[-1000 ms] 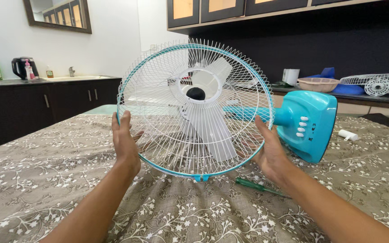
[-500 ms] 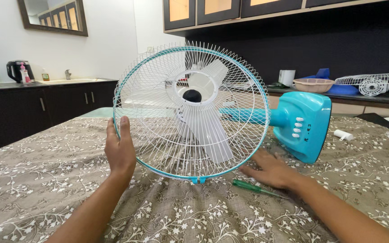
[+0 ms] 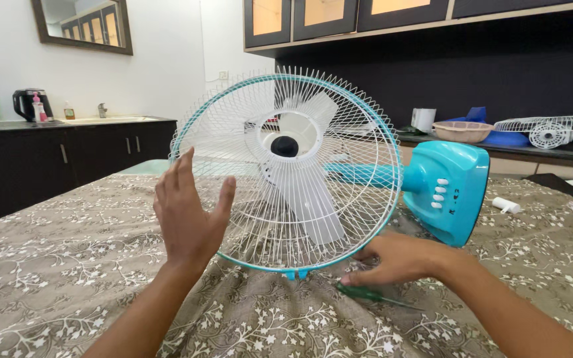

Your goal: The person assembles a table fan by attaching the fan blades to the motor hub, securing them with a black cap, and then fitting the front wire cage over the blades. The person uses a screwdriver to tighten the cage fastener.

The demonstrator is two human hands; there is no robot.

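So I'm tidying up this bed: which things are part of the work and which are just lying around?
In use: fan, green screwdriver under the right hand, left hand by the grille.

Lying about: white tube, bowl, spare grille, kettle.

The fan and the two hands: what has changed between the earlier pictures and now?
The right hand let go of the fan guard, dropped to the bedspread and now closes its fingers over the green screwdriver. The left hand came off the rim and is open in front of the guard, whether touching it is unclear. The fan stays lying with its turquoise base to the right.
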